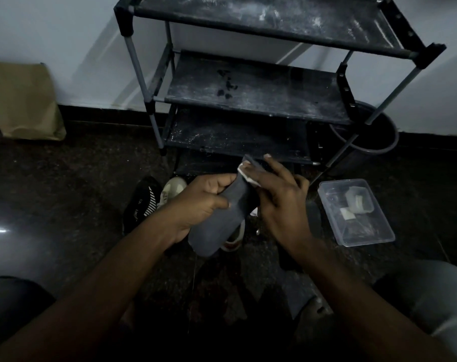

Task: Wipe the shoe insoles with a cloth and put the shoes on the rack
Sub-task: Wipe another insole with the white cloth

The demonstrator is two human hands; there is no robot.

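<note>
My left hand [204,202] grips a dark grey insole [222,220] around its middle and holds it above the floor. My right hand [279,197] presses a small white cloth [248,176] against the insole's far end, its fingers laid over the cloth. A black shoe with white stripes [141,202] and a pale sneaker [172,190] lie on the floor just left of my hands. Part of another light shoe [235,239] shows under the insole. The black shoe rack [253,92] stands straight ahead, its three dusty shelves holding no shoes.
A clear plastic box [358,215] with white pads sits on the floor to the right. A dark round bin [371,137] stands behind the rack's right leg. A brown paper bag [23,103] leans on the wall at the left. My knees frame the bottom corners.
</note>
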